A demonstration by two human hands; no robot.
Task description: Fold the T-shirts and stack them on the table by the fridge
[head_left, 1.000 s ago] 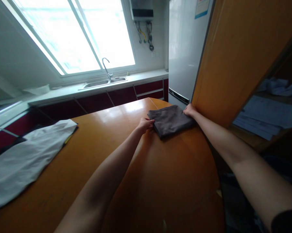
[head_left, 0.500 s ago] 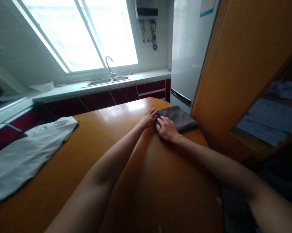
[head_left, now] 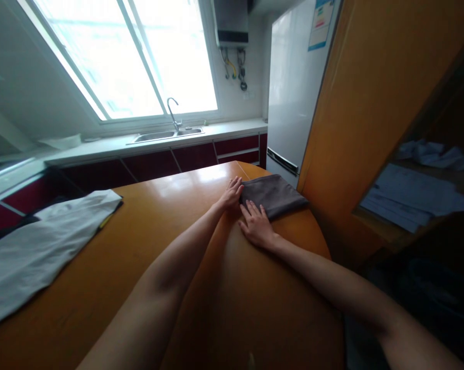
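Observation:
A dark grey folded cloth (head_left: 276,196) lies flat near the far right end of the wooden table (head_left: 147,216). My left hand (head_left: 231,194) rests at the cloth's left edge, fingers stretched forward and touching it. Just nearer to me, my right hand (head_left: 257,226) lies with its fingers spread, the fingertips at the cloth's near left corner and the palm over the bare wood. Neither hand grips the cloth.
White cloth (head_left: 54,241) with dark parts beneath it is spread along the table's left side. Beyond stand a counter with a sink (head_left: 158,135), a fridge (head_left: 293,92) and, at right, a wooden cabinet (head_left: 351,128) holding papers (head_left: 413,195).
My right hand has drawn back toward me, off the cloth's top to its near corner. My left hand has shifted slightly left to the edge. The camera view has tilted a little.

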